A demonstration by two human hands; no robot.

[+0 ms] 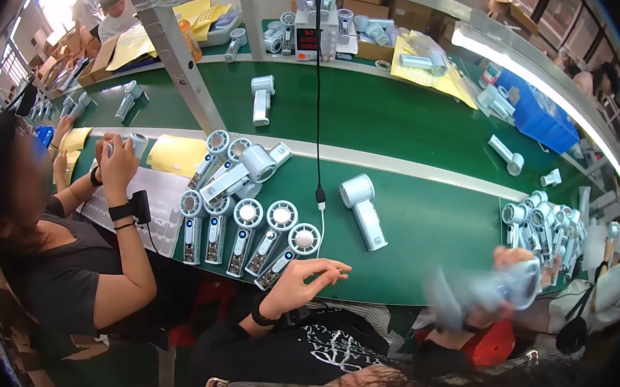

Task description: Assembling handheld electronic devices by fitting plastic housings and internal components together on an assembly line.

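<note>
Fingers [326, 267] of left hand [300, 285] spread empty near fan row [247, 236]; right hand [517, 274] grips blurred fan [463, 292].

Head cam, down over workbench [410, 232]

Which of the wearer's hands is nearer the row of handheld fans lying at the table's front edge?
Left. The left hand hovers beside the fan row; the right hand, blurred, holds a fan far right.

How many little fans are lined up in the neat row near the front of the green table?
5 fans, side by side beside the left hand; a pile lies behind.
</note>
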